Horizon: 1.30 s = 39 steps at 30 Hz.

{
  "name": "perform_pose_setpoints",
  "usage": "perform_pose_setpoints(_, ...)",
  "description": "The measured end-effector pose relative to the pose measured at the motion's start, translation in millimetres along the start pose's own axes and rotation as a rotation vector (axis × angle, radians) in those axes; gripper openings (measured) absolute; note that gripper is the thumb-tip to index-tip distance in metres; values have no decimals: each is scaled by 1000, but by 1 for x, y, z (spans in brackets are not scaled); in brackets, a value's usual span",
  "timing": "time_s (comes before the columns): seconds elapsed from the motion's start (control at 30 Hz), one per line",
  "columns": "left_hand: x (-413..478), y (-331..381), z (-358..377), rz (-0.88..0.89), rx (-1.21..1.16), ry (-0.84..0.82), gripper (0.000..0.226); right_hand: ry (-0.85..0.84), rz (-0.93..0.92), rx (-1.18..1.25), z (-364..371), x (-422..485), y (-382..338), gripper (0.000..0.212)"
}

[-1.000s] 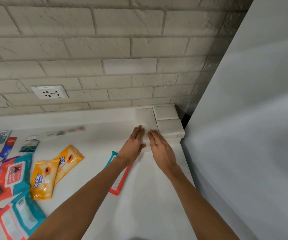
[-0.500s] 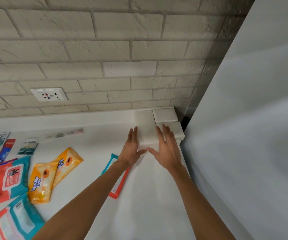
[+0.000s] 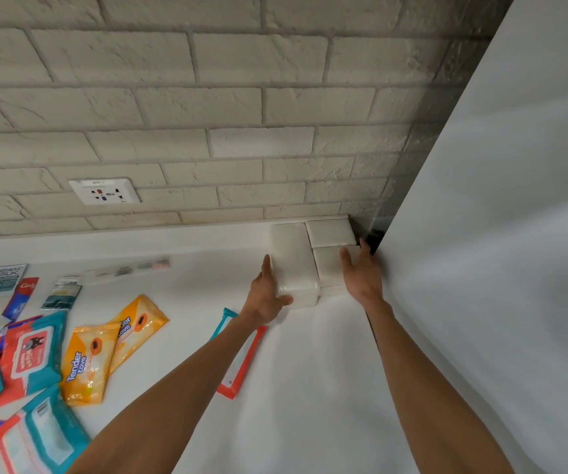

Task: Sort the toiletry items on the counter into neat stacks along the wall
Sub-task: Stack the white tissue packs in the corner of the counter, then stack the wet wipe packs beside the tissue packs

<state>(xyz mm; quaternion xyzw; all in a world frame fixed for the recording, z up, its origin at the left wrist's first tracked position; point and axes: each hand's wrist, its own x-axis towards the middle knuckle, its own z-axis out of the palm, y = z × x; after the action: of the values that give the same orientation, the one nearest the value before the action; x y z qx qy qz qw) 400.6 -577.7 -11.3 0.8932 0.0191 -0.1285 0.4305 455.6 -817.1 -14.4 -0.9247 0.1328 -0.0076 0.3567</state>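
**White packs in the far right corner, both hands flat on them**

We can't count layers. The long pack [image 3: 291, 258] blends into the white surface [image 3: 309, 388], and only a second edge shows under its near end. Our right hand [image 3: 361, 277] covers the near right part of the front pack [image 3: 327, 268]. Our left forearm hides the middle of a teal-and-red wipes pack [image 3: 241, 357]. The wipes packs at the left edge are cut off.

The long pack's long axis runs from the brick wall [image 3: 241, 107] towards us, short end at the wall. The front pack and back pack [image 3: 330, 232] lie crosswise, touching it.

Left hand [image 3: 268, 295]: fingers straight along the long pack's left side, thumb on its near end. Right hand: fingers spread flat, gripping nothing.
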Motion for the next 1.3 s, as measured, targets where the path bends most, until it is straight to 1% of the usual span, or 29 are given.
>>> perform_pose_setpoints(0.1,4,0,-3,-6,27,-8,118,-53,76,27,-6,11,-5,72)
perform_pose_setpoints(0.23,7,2,-5,-16,32,-24,119,-109,114,22,-9,22,-9,69)
perform_pose_setpoints(0.57,8,4,-6,-16,76,-27,119,-118,105,-42,-6,30,-7,65)
perform_pose_setpoints(0.67,8,0,-12,-4,118,-30,127,-79,77,-34,-8,25,-9,62)
perform_pose_setpoints(0.77,4,-3,-22,6,138,-37,131,38,16,-4,-12,16,-14,60)
perform_pose_setpoints(0.87,-8,-12,-33,11,159,-5,119,169,-76,6,-18,-2,-27,55)
perform_pose_setpoints(0.93,-19,-22,-42,-7,169,54,102,234,-152,7,-21,-21,-43,48)
perform_pose_setpoints(1.07,-48,-42,-59,-15,112,174,67,329,-317,62,-16,-66,-75,37)
perform_pose_setpoints(1.17,-75,-57,-68,-26,88,257,51,303,-399,125,-1,-108,-98,32)
perform_pose_setpoints(1.3,-112,-79,-71,-90,66,328,44,166,-453,144,31,-161,-117,36)
